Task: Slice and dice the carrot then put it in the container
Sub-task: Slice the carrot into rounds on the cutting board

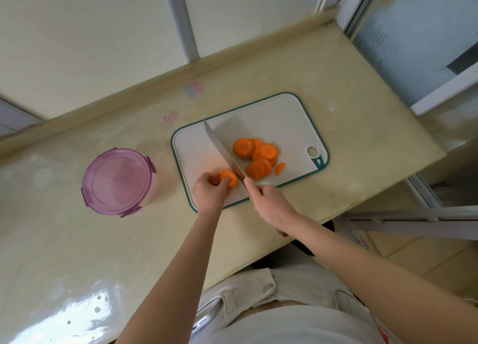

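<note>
Carrot stub (229, 178), a short end piece w/ round cut face, lies on the near-left part of the cutting board (282, 116). The left hand (209, 192) pinches it, thumb & fingertips curled round it from the left. Knife (222, 148) stands edge-down on the board just right of the stub, at its cut face; can't tell if it touches. Its tip points away toward the board's far-left corner. Right hand (270, 205) grips the knife handle w/ fingers wrapped round it, one finger reaching fwd onto the back of the blade; the handle is mostly hidden by the hand. Right of the blade is a loose pile of carrot slices (257, 155), round discs overlapping, approx mid-board. One half-moon piece (280, 168) lies just beside the pile on its right. Board is white w/ green rim & has a hang hole (313, 151) at the near-right corner. Container (117, 182) sits on the counter (349, 149) left of the board, apart from it: round, translucent purple lid clipped on, contents not visible. Counter is pale yellow & glossy, w/ small pink/blue stickers (194, 89) beyond the board near the raised back edge. Frosted window panes (90, 33) stand behind that. At the bottom of the view are the person's white top (297, 325) & pale trousers (245, 287).
</note>
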`<state>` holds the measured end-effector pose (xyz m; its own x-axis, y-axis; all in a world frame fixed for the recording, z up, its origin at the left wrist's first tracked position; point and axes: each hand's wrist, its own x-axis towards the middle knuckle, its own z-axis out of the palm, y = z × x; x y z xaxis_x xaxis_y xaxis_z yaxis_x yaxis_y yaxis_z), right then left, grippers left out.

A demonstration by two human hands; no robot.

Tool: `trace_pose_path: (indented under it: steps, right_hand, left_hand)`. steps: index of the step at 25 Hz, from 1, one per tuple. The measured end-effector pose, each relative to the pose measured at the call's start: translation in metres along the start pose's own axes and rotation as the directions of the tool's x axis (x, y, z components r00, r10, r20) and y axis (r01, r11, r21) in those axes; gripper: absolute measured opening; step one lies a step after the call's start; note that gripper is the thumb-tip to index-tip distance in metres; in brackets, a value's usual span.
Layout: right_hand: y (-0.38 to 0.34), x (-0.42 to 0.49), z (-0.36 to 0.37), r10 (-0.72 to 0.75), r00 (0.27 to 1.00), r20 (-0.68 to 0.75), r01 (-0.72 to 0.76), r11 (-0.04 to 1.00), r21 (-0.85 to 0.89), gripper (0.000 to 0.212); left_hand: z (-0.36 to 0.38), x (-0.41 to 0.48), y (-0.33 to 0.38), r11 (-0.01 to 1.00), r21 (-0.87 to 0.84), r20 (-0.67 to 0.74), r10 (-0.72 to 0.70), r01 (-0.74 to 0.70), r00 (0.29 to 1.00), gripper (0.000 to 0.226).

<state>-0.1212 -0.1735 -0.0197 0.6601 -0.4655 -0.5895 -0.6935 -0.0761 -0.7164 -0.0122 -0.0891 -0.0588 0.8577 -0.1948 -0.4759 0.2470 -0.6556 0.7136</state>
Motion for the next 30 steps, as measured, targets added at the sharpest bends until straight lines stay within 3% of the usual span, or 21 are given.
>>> trace_pose_path:
  steps: [18,30]
  right_hand:
    - [-0.001,-0.012,-0.009,-0.007,1.000,0.027,0.010,0.994,-0.110,0.060]
    - [-0.001,-0.005,0.005,-0.010,1.000,0.007,0.011,0.971,-0.239,0.059]
  left_hand:
    - [0.001,0.005,0.000,0.999,0.033,-0.036,-0.021,0.023,0.999,0.017]
    - [0.000,0.016,-0.006,0.997,-0.055,0.047,-0.060,0.063,0.997,0.020]
